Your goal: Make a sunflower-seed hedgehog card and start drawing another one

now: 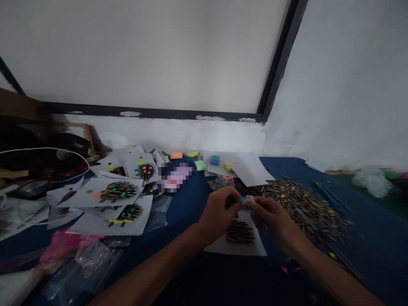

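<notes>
In front of me, my left hand (pixel 218 213) pinches the left end of a small clear plastic wrapper (pixel 249 201), where a bit of green material shows. Its right end is gripped by the fingers of my right hand (pixel 274 217). Just beneath both hands lies a white paper sheet (pixel 219 247), partly covered by them. On that sheet sits an oval cluster of dark slim pieces (pixel 239 232). To the right spreads a large heap of similar brown, seed-like slivers (pixel 302 204), dotted with pink and yellow bits.
On the left, stacked paper sheets (pixel 86 191) carry hedgehog-like figures with coloured dots. Small orange (pixel 177 155), light green (pixel 200 165) and blue packets (pixel 214 159) lie near the wall. Blue tweezers (pixel 333 199) rest right of the heap. Plastic bags (pixel 92 259) cover the front left.
</notes>
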{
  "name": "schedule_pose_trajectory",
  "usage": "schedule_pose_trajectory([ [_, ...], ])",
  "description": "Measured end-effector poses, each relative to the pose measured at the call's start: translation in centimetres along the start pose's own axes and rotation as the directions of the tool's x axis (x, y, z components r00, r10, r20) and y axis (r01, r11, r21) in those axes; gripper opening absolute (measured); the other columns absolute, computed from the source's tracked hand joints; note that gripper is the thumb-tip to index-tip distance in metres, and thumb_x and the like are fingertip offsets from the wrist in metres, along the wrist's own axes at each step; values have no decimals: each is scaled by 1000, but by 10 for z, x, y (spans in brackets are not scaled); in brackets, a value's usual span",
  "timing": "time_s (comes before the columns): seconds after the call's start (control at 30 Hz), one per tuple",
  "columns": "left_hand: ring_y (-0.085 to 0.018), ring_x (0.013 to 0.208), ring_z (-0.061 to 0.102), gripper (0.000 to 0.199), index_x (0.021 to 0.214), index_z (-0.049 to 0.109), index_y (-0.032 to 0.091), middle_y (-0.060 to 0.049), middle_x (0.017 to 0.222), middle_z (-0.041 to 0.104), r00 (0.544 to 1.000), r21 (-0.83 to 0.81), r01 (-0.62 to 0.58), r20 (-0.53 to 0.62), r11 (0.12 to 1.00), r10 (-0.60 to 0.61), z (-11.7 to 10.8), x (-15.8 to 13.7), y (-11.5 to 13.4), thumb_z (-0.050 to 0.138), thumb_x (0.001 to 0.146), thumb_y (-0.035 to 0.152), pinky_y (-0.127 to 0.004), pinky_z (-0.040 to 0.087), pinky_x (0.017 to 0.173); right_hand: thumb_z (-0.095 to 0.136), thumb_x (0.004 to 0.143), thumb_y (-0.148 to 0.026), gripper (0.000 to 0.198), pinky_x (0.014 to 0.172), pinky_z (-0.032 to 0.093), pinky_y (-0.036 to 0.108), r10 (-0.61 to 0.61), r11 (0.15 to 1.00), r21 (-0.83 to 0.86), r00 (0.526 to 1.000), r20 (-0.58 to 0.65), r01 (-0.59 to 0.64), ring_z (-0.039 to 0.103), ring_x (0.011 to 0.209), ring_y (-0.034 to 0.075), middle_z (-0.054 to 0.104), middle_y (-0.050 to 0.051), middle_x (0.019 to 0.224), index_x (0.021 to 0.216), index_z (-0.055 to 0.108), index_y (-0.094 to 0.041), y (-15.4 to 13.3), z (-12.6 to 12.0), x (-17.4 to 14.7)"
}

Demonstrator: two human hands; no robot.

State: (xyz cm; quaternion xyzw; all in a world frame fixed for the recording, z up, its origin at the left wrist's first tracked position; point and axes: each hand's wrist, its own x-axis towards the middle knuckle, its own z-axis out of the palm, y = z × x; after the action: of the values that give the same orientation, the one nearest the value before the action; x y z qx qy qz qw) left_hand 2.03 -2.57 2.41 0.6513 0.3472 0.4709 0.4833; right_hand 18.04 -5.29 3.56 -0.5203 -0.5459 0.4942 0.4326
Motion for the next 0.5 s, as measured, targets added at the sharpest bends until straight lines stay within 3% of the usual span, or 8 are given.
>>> schedule_pose_trajectory([
  [0.23,-10,62,55,7,72,63,13,0,72,56,982,172,-187,17,967,187,-4,1,-1,60,77,9,-20,45,57,63,74,-59,42,40,26,21,48,999,-15,994,94,-47,38,40,7,50,-3,46,71,61,-17,3,-2,0],
  [0.37,-10,66,54,14,70,64,14,-1,72,57,941,321,-339,103,884,323,-7,3,-6,57,79,6,-22,43,64,65,73,-58,41,40,27,22,59,998,-40,992,110,-55,41,40,8,48,-4,46,73,63,-17,7,-1,2],
  [0.5,-11,71,55,13,76,66,14,-3,79,60,936,355,-353,138,865,325,-8,3,-3,56,81,8,-24,44,68,72,68,-53,37,42,28,21,34,999,-29,997,67,-33,38,43,7,46,-6,48,70,64,-17,6,-2,4],
])
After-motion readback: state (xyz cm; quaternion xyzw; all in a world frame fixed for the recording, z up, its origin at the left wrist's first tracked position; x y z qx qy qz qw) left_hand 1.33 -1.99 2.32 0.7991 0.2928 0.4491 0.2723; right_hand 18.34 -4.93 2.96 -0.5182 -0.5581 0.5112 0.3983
